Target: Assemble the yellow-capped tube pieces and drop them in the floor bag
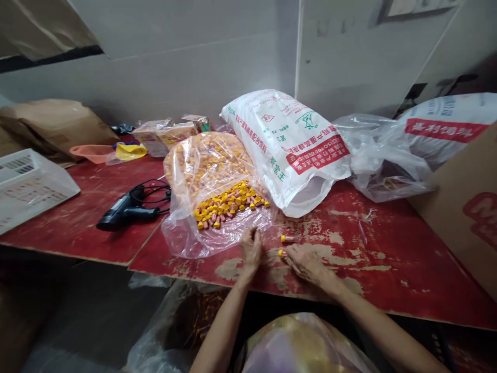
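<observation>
Tabletop (373, 259): red, paint worn, clear plastic bag (182, 235) of yellow-capped tubes (229, 204) at 12 o'clock.
L hand (251, 251): fingers curled, grip can't tell.
R hand (306, 264): fingers open, tips just by loose tube (281, 253), 10 o'clock.

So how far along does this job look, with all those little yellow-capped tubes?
Done, it seems: a clear plastic bag below the peeling red-painted table holds some orange-looking pieces. In hand: the right hand touches one small yellow-capped tube, with the left hand beside it. Left: probably most, since the large clear plastic bag is heaped with tubes.
</observation>
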Motion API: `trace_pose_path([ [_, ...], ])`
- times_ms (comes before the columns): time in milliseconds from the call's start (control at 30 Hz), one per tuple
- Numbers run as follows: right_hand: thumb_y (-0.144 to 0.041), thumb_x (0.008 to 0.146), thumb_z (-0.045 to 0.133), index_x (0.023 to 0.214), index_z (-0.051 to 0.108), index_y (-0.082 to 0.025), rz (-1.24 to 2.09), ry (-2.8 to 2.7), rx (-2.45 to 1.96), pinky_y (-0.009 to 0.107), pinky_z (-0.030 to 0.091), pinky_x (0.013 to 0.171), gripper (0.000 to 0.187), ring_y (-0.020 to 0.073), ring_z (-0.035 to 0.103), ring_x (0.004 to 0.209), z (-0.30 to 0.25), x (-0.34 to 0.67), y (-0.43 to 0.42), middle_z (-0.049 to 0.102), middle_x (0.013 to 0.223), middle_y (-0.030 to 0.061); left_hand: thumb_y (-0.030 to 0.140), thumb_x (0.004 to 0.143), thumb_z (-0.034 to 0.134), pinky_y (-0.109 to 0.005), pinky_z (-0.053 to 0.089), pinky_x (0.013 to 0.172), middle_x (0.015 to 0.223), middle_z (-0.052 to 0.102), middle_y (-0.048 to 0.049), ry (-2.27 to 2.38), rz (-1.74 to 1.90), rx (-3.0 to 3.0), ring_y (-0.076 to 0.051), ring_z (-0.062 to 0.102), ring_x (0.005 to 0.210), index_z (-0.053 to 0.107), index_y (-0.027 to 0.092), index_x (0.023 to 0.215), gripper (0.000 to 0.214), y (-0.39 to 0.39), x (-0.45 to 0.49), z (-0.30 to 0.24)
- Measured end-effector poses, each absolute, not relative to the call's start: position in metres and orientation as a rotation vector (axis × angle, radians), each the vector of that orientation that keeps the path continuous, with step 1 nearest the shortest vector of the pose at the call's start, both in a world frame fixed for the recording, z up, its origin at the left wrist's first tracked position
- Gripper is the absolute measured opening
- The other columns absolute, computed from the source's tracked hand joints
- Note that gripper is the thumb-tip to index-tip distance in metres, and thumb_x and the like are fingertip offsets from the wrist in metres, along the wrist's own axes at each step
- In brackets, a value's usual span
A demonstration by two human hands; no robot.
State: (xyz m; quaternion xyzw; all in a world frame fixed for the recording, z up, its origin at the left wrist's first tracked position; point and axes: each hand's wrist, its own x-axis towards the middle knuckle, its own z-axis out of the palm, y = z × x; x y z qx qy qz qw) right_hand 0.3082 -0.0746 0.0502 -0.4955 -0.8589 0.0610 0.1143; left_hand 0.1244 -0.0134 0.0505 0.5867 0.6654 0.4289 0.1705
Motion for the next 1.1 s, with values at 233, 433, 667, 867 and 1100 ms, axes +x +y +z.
trace_pose_path([
  [233,-0.026,0.093,0.045,0.121,0.052,-0.018,-0.007,-2.244,-1.519,0.026,0.040,0.070,0.030,0.0174,0.055,0.085,0.033,0.326,-0.054,0.059,0.106,0.0092,0.014,0.078,0.057,-0.036,0.043,0.078,0.097,0.063,-0.0172,2.067,0.994,1.800,-0.029,0.061,0.091,0.062,0.011,0.092,0.015,0.103,0.122,0.057],
  [433,-0.025,0.095,0.034,0.116,0.057,-0.017,-0.142,-1.949,-2.119,0.029,0.039,0.081,0.032,0.0220,0.049,0.103,0.066,0.371,0.050,0.057,0.113,0.0118,0.010,0.076,0.052,-0.035,0.043,0.082,0.095,0.063,-0.0152,2.007,1.071,1.700,-0.027,0.059,0.095,0.061,0.013,0.090,0.017,0.102,0.119,0.050],
  [667,-0.013,0.085,0.044,0.110,0.062,-0.008,-0.011,-2.081,-2.145,0.047,0.034,0.088,0.031,0.0333,0.047,0.106,0.065,0.373,0.142,0.058,0.112,0.0215,0.030,0.078,0.055,-0.025,0.047,0.065,0.076,0.064,-0.0013,1.833,1.273,1.411,-0.014,0.061,0.069,0.060,0.017,0.091,0.020,0.021,0.104,0.039],
  [867,-0.032,0.094,0.039,0.117,0.059,-0.010,0.006,-2.144,-1.995,0.041,0.038,0.085,0.037,0.0294,0.051,0.100,0.064,0.380,0.083,0.058,0.109,0.0184,0.031,0.056,0.077,-0.020,0.046,0.063,0.075,0.062,0.0019,1.221,1.464,0.690,-0.008,0.060,0.064,0.061,0.016,0.088,0.039,-0.026,0.110,0.039],
  [1100,-0.030,0.094,0.043,0.118,0.059,-0.020,0.704,-2.120,-1.244,0.027,0.046,0.076,0.030,0.0171,0.056,0.086,0.054,0.359,-0.057,0.060,0.094,0.0069,0.030,0.063,0.078,-0.022,0.049,0.065,0.081,0.064,0.0001,1.089,1.219,0.797,-0.011,0.062,0.069,0.061,0.016,0.087,0.032,-0.058,0.145,0.051],
])
